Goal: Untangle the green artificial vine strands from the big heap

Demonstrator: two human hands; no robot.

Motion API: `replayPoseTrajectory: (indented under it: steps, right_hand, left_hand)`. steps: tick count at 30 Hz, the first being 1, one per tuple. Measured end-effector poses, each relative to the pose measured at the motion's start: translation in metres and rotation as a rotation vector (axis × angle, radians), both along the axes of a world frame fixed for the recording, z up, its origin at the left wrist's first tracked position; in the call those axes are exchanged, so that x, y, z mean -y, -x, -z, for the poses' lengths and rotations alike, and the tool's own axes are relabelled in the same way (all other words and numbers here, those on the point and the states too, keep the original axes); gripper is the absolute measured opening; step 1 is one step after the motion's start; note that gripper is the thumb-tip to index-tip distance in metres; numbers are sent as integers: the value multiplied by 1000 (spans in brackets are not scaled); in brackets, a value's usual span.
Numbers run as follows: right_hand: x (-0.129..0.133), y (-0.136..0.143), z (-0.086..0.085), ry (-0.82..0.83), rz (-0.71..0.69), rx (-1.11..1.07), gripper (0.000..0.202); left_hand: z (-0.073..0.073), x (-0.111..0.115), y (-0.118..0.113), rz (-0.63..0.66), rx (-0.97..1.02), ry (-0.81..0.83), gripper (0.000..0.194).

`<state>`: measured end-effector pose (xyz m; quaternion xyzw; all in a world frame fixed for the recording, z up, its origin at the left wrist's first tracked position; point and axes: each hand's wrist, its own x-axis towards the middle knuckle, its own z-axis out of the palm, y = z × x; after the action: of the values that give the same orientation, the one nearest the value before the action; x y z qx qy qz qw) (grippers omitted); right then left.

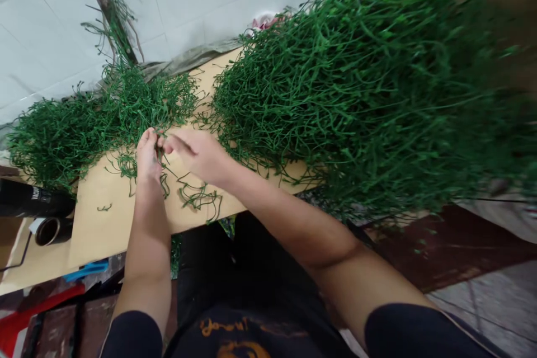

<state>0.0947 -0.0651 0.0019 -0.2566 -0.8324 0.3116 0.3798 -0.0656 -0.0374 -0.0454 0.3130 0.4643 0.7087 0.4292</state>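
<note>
Nearest, a dark shirt (pixel 251 330) with orange print, close below the slanting near edge of the table (pixel 109 235). Down at the left, beyond that edge, a blue object (pixel 86 270) and a red object (pixel 36 309); down at the right, a dark brown sheet (pixel 457 246) on the floor. Widest open room on the table between the left forearm and a black cup (pixel 52 231) lying on its side, broken only by a stray sprig (pixel 104 208). Just behind the cup, a black cylinder (pixel 36 198) with white lettering. Right of the left forearm, a few loose stems (pixel 201 198) near the edge, with narrow bare strips around. Farther in, both hands close together: left hand (pixel 147 151) closed at the fingertips on thin green stems (pixel 158 151); right hand (pixel 201 154) with fingers curled beside those fingertips, too blurred to tell whether gripping. Beyond and to the left, a smaller green heap (pixel 62 128); to the right, a large green heap (pixel 356 84), spilling past the near edge. Between the heaps, only a thin, littered gap. Along the far edge, a grey cloth (pixel 197 56); behind, a dark post (pixel 117 28) against a white tiled wall (pixel 176 0).
</note>
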Motion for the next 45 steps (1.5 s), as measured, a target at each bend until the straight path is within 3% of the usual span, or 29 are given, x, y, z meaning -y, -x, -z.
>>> replayPoseTrajectory:
  steps: [4, 7, 15, 21, 29, 32, 35, 41, 45]
  right_hand:
    - [-22, -15, 14, 256, -55, -191, 35]
    - [-22, -13, 27, 343, -38, -170, 36]
    - [-24, -4, 32, 10, 276, 257, 35]
    - [-21, 1, 37, -170, 424, 401, 45]
    - [-20, 10, 36, -138, 450, 559, 47]
    - [-21, 11, 35, -112, 465, 582, 45]
    - [-22, 13, 34, -60, 432, 573, 47]
    - [-17, 12, 31, 34, 346, 477, 47]
    - [-1, 12, 34, -57, 285, 428, 43]
  left_hand:
    - [-6, 2, -9, 121, -20, -32, 21]
    - [-9, 4, -14, 160, -51, 8, 20]
    - [-2, 4, -21, 166, -251, 2, 26]
    - [1, 0, -26, 37, -405, -44, 24]
    - [2, 0, -35, 12, -444, -58, 30]
    - [-1, 2, -39, 12, -493, -59, 23]
    - [-1, 3, -38, 4, -506, -51, 15]
    - [2, -3, -29, 10, -427, -44, 19]
    - [2, -7, -16, -192, -402, -14, 28]
